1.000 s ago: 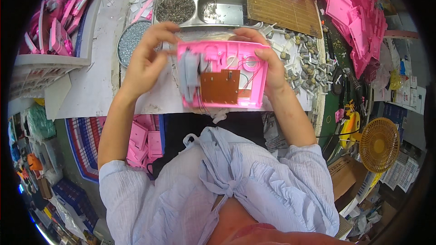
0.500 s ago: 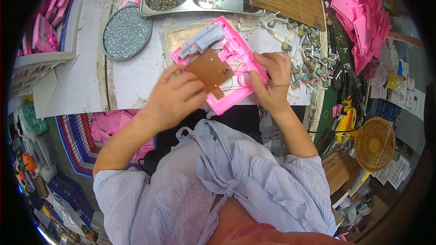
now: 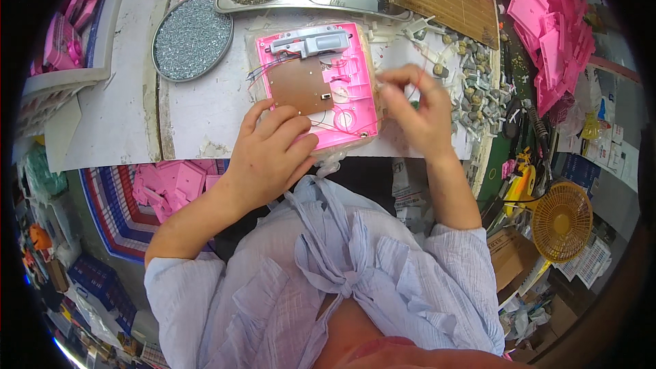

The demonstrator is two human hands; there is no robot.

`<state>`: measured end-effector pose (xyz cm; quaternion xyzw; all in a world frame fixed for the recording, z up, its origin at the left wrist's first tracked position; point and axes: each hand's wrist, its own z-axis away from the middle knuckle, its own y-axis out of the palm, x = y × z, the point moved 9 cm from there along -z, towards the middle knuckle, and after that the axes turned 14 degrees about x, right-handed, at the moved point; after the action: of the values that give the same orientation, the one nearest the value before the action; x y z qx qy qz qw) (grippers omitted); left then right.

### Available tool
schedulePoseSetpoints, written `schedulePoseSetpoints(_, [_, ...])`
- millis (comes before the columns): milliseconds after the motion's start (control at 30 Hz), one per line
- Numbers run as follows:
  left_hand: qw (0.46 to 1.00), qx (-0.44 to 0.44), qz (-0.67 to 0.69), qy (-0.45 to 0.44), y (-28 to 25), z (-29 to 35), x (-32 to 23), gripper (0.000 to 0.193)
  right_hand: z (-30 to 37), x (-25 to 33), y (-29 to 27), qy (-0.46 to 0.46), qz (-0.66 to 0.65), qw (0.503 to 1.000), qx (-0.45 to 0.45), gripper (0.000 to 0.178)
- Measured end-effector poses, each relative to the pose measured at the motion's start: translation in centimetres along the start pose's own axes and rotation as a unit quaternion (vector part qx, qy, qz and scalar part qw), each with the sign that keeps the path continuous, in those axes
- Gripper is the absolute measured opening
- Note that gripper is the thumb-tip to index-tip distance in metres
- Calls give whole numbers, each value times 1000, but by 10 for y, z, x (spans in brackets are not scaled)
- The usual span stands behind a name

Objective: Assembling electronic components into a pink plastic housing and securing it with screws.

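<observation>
A pink plastic housing (image 3: 372,113) lies open side up on the table, on a clear plastic-wrapped pad. Inside it sit a brown circuit board (image 3: 297,85), a grey plastic mechanism (image 3: 321,42) along the far edge, and several thin wires. My left hand (image 3: 273,147) holds the housing's near left corner, fingers curled over its edge and the board; its thumb is partly hidden. Just off the housing's right side, my right hand (image 3: 427,113) is raised with fingertips pinched together. A thin red wire (image 3: 418,78) runs at these fingers; the exact pinch point is hard to make out.
A round dish of small silvery parts (image 3: 193,37) stands left of the housing. Behind are a metal tray of screws (image 3: 342,3) and a brown board (image 3: 444,0). Loose small grey-and-white parts (image 3: 471,89) cover the right side. A basket of pink pieces (image 3: 123,215) sits below the table's left edge.
The housing has gone from tilted in both hands to lying square on the pad. My right hand has let go of its right edge and moved slightly away to the wire.
</observation>
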<state>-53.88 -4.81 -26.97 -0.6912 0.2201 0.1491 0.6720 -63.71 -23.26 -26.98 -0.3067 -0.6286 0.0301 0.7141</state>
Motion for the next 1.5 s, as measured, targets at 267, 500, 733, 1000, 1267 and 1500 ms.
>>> schedulePoseSetpoints(267, [999, -29, 23, -17, 0, 2, 1, 29, -56, 23, 21, -84, 268, 956, 81, 13])
schedulePoseSetpoints(500, [989, -124, 59, -63, -26, -30, 28, 31, -39, 40, 38, -172, 263, 944, 102, 15])
schedulePoseSetpoints(733, [990, -124, -40, -63, -20, -44, 29, 30, -41, 44, 40, -233, 306, 921, 65, 21])
schedulePoseSetpoints(1000, [986, -160, -21, -41, -13, -36, 27, 24, -53, 37, 49, -188, 352, 914, 70, 22])
schedulePoseSetpoints(1267, [986, -161, -3, -49, -11, -35, 35, 23, -66, 38, 51, -167, 372, 894, 186, 27])
schedulePoseSetpoints(1500, [989, -144, -2, -46, -12, -36, 36, 21, -65, 36, 49, -312, 393, 795, 341, 39])
